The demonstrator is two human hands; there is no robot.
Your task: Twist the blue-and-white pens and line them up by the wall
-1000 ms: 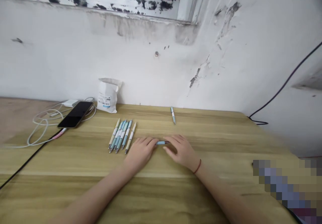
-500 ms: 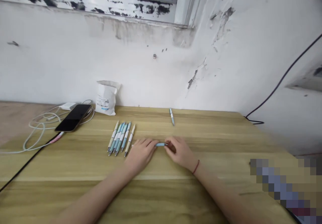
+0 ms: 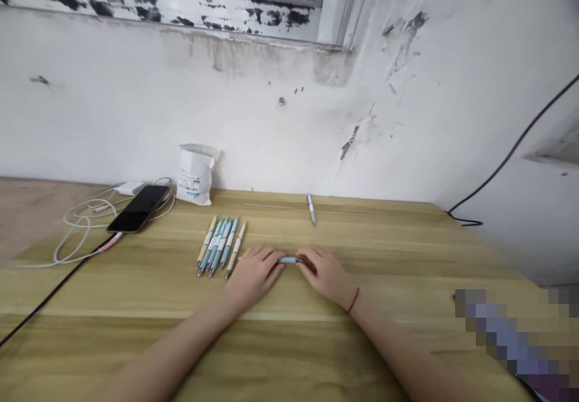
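Note:
A blue pen [image 3: 288,260] lies crosswise between my two hands, low over the table. My left hand [image 3: 257,272] is closed around its left part, which the fingers mostly hide. The thumb and fingers of my right hand [image 3: 326,274] pinch the pen's dark tip end. Just left of my left hand is a row of several pens, some blue and white [image 3: 217,246], some cream and white [image 3: 236,250]. Farther back, near the wall, a single blue and white pen [image 3: 311,209] lies by itself.
A phone [image 3: 139,208] lies at the left among coiled white cables [image 3: 72,242]. Beside it stands a white packet [image 3: 194,176] against the wall. Another black cable [image 3: 520,140] hangs at the right. A blurred-out patch [image 3: 511,336] covers the table's right edge.
The whole view has shifted slightly, so things appear a little farther right. Both hands keep their hold on the pen, with hardly any visible movement.

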